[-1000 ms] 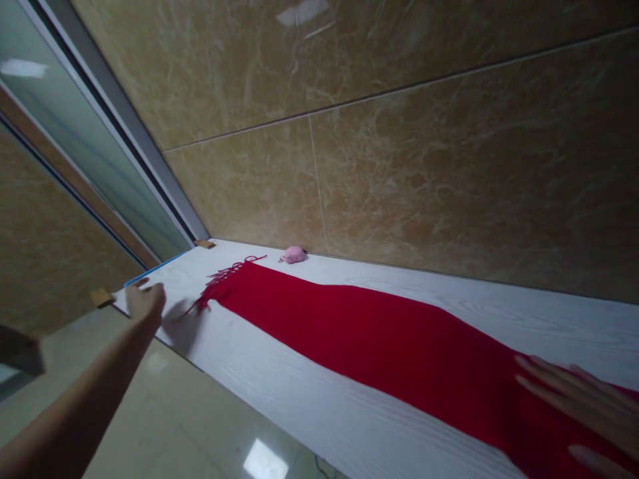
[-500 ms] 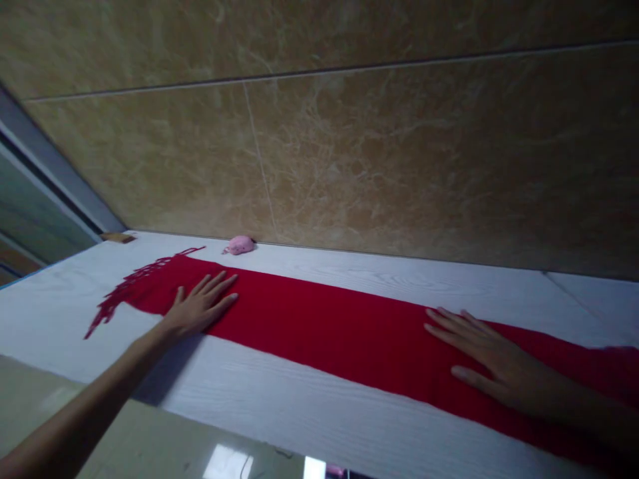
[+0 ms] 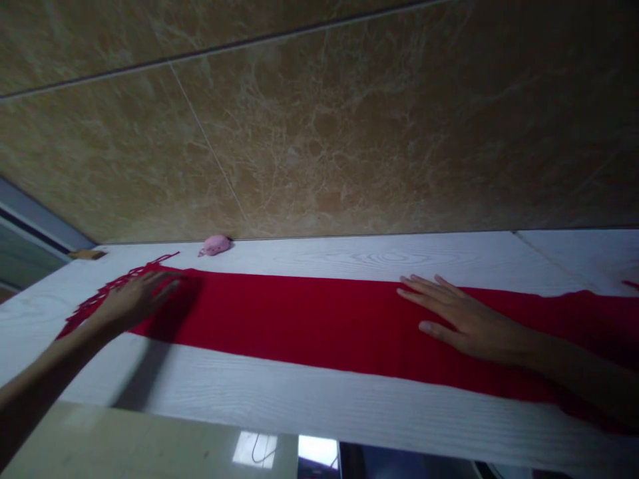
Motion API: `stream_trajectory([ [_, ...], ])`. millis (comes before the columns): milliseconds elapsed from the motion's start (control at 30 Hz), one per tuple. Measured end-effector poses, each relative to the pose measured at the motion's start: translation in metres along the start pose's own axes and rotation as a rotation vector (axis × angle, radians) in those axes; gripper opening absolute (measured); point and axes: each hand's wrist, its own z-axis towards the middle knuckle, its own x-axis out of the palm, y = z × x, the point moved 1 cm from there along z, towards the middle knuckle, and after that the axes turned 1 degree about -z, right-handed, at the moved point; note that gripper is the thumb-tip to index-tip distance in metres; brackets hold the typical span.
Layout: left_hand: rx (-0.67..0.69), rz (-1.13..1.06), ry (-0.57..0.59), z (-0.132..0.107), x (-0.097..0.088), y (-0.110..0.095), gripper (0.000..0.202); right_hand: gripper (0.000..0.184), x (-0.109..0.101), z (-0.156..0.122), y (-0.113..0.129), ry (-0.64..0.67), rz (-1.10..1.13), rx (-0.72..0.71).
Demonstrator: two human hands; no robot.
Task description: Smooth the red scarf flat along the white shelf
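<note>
A long red scarf (image 3: pixel 299 319) lies spread lengthwise, with a fringe at its left end and slight wrinkles toward the right. Over the fringed end hovers my left hand (image 3: pixel 137 299), its fingers loosely extended and its shadow falling on the cloth to the right. It holds nothing. My right hand (image 3: pixel 456 319) rests palm down on the scarf's right part, open, with the fingertips near the far edge. My right forearm covers some of the cloth at the right.
The scarf is on a white wood-grain tabletop (image 3: pixel 309 399) set against a brown marbled tile wall (image 3: pixel 324 146). By the wall sit a small pink object (image 3: pixel 216 245) and a brown block (image 3: pixel 87 254). Below the near edge, a shiny floor (image 3: pixel 174 446) shows.
My left hand has lifted off the scarf and moved left toward the fringe. My right hand stays flat on the cloth. The camera view has turned and shifted somewhat to the right.
</note>
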Motion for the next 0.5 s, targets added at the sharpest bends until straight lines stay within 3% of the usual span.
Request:
stream_trajectory([
  [100, -0.020, -0.091, -0.085, 0.029, -0.013, -0.027, 0.078, 0.058, 0.009, 0.009, -0.004, -0.150, -0.069, 0.094],
  [233, 0.021, -0.108, -0.098, 0.043, -0.005, -0.047, 0.079, 0.061, 0.022, 0.016, -0.005, -0.168, -0.153, 0.132],
  [367, -0.029, -0.036, -0.066, 0.041, -0.007, -0.047, 0.073, 0.062, 0.025, 0.017, -0.004, -0.186, -0.151, 0.156],
  [500, -0.208, -0.091, 0.005, 0.036, -0.028, -0.028, 0.072, 0.066, 0.022, 0.017, -0.003, -0.153, -0.141, 0.193],
])
